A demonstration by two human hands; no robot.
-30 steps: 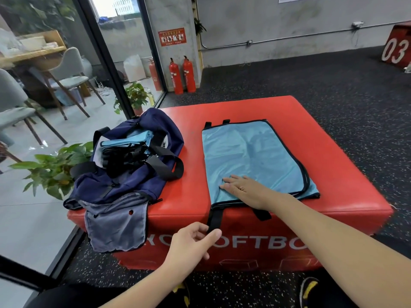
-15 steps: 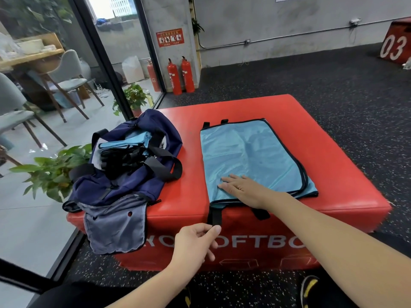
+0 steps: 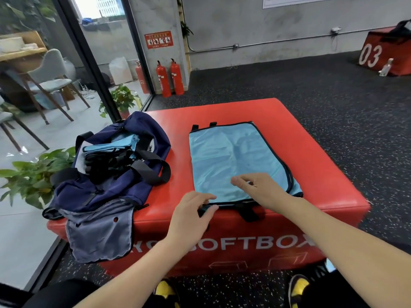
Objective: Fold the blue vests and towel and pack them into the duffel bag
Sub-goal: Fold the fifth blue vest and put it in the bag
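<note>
Light blue with black trim, the vest (image 3: pixel 231 161) lies flat on the right half of the red box (image 3: pixel 311 152), its long axis running from the near edge away toward the far edge. Two black tabs poke out at its far end and a black strap hangs over the box's near face. To its left, apart from it, the navy bag (image 3: pixel 111 178) sits open on the box's left side, with folded blue vests and black straps stacked inside; its long axis also runs roughly near to far, tilted a little left. A grey towel (image 3: pixel 100 232) droops from the bag's near end over the box's corner.

The left hand (image 3: pixel 189 216) is at the vest's near left corner, fingers curled onto the black hem; whether it really pinches the hem cannot be told. The right hand (image 3: pixel 260 187) is over the vest's near edge, thumb out to the left and fingers bent, holding nothing that can be seen.

A second ago the right hand lay flat on the vest and the left hovered in front of the box, below the hem; the left has since risen to the corner, and the right palm has lifted.
</note>
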